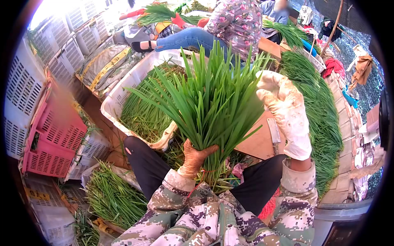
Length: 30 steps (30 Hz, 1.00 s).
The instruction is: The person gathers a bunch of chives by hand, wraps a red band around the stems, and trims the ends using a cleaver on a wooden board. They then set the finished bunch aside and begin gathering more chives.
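Note:
My left hand (196, 159), in a stained glove, is wrapped round the lower part of a thick bunch of garlic chives (213, 98). The long green leaves fan upward and outward; the lower ends hang near my lap, with something thin and red across them. My right hand (284, 108), in a dirty white glove, is raised beside the right-hand leaf tips. Its fingers are curled in toward the thumb, and whatever may be between them is hidden. Behind the bunch, a white plastic crate (113, 107) holds loose green leaves and trimmings.
A long chive pile (316, 119) runs along the right. More cut leaves (115, 192) lie lower left. Pink (57, 131) and white crates (25, 86) line the left. A wooden board (256, 143) stands beyond my right knee. A person in a floral top (236, 24) sits ahead.

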Available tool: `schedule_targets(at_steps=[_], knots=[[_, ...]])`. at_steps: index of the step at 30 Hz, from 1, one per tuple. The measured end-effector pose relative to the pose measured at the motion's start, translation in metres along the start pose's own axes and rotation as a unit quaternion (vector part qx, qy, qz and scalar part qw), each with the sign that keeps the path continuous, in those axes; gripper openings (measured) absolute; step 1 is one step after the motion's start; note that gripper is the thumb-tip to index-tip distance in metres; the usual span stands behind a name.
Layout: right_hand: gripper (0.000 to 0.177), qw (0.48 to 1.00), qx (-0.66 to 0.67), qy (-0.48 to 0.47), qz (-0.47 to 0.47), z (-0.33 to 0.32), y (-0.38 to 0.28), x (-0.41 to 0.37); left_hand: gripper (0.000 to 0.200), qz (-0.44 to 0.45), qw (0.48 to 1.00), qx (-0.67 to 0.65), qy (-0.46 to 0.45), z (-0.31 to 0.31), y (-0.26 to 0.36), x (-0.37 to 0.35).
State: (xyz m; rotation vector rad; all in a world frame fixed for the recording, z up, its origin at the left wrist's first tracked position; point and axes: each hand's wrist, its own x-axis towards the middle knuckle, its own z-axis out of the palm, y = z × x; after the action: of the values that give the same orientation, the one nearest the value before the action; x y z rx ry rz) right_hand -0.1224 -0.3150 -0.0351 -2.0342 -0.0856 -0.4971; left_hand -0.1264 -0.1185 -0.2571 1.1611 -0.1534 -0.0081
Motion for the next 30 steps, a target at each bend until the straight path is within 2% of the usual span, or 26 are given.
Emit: schedule_targets(at_steps=[3, 6, 7, 9, 15, 19, 21, 23, 25, 27, 28, 29, 30], knots=[[0.034, 0.999, -0.038, -0.021, -0.004, 0.005, 0.0, -0.001, 0.051, 0.001, 1.0, 0.006, 0.0, 0.002, 0.002, -0.001], [0.026, 0.995, -0.024, -0.05, 0.086, 0.009, -0.016, -0.002, 0.051, -0.001, 1.0, 0.008, 0.003, 0.003, 0.004, -0.001], [0.026, 0.995, -0.024, -0.051, 0.085, 0.01, -0.015, -0.001, 0.05, -0.004, 1.0, 0.008, -0.001, 0.004, 0.005, -0.002], [0.023, 0.983, 0.086, -0.088, 0.138, 0.008, -0.011, 0.001, 0.05, -0.006, 1.0, 0.008, -0.004, 0.004, 0.007, -0.002], [0.013, 0.972, 0.172, -0.095, 0.13, 0.007, 0.008, 0.002, 0.049, 0.009, 1.0, 0.022, -0.007, 0.006, 0.011, -0.003], [0.015, 0.964, 0.202, -0.09, 0.147, 0.003, 0.002, -0.002, 0.049, -0.008, 1.0, -0.004, -0.007, 0.006, 0.01, -0.004], [0.017, 0.963, 0.188, -0.125, 0.145, -0.007, 0.002, -0.002, 0.049, -0.014, 1.0, -0.012, -0.003, 0.005, 0.01, -0.005], [0.02, 0.99, 0.087, -0.015, 0.112, -0.01, 0.0, 0.0, 0.047, 0.005, 1.0, 0.018, -0.002, 0.006, 0.01, -0.006], [0.018, 0.995, 0.058, 0.079, 0.007, -0.018, -0.006, 0.003, 0.046, 0.021, 0.999, 0.032, -0.008, 0.004, 0.003, -0.006], [0.02, 0.994, 0.032, 0.08, -0.06, -0.028, -0.025, 0.011, 0.045, 0.036, 0.998, 0.048, -0.016, 0.004, 0.001, -0.006], [0.018, 0.994, -0.042, 0.077, -0.062, -0.032, -0.039, 0.013, 0.046, 0.037, 0.997, 0.066, -0.022, 0.004, 0.001, -0.006], [0.018, 0.994, -0.042, 0.08, -0.062, -0.032, -0.046, 0.019, 0.046, 0.038, 0.995, 0.084, -0.028, 0.004, 0.002, -0.006], [0.016, 0.977, -0.134, 0.025, -0.162, -0.032, -0.051, 0.028, 0.046, 0.038, 0.995, 0.084, -0.03, 0.007, 0.005, -0.007]])
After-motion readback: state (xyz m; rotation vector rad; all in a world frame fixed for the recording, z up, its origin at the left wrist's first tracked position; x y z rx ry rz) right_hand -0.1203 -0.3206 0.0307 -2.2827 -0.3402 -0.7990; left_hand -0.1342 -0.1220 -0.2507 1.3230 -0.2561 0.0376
